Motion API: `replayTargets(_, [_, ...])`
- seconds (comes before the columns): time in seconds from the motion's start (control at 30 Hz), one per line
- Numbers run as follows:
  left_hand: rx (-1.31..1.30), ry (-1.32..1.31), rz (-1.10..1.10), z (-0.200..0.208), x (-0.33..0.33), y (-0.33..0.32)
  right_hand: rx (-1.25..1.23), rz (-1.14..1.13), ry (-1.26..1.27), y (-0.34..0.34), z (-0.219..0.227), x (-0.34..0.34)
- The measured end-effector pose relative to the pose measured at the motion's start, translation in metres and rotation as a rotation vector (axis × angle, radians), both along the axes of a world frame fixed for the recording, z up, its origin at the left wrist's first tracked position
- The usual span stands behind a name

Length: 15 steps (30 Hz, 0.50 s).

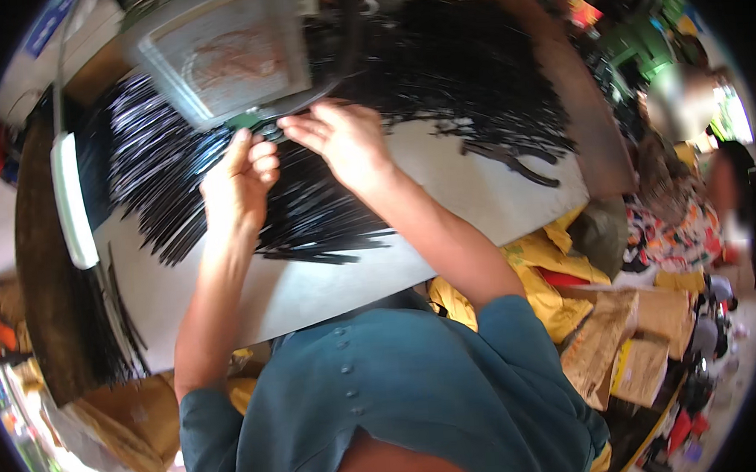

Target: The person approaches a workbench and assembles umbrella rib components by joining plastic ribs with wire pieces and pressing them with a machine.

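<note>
My left hand (242, 179) is closed, its thumb and fingertips meeting beside a small green part (244, 122) under a grey machine (224, 65). What it pinches, if anything, is too small to make out. My right hand (343, 139) reaches in from the other side with its fingers stretched toward the same spot, close to the left fingertips. I cannot see anything held in it. Thin, shiny black strips (165, 179) lie in a thick layer beneath and around both hands. A larger heap of black strips (462, 52) spreads at the far right.
The strips lie on a pale tabletop (330, 294). A white tube lamp (73, 201) stands at the left. Two curved black pieces (511, 161) rest near the right edge. Yellow sacks (551, 270) and cardboard (602, 344) are below right. Blurred people appear at far right.
</note>
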<state>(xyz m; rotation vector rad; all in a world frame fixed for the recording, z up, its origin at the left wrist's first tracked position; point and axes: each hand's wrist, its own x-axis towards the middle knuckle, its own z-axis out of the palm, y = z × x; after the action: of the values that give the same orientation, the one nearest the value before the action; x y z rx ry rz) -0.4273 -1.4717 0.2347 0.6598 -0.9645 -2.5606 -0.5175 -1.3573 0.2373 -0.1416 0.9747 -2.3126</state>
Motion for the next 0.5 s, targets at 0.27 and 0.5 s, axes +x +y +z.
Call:
replayTargets(0.27, [-0.131,-0.076,0.000,0.001,0.004,-0.010,0.621,0.381,0.395,0.054,0.022,-0.029])
replayTargets(0.5, [-0.220,-0.234,-0.181,0.029,0.007,-0.014,1.892,-0.151,1.300,0.158,0.039,-0.082])
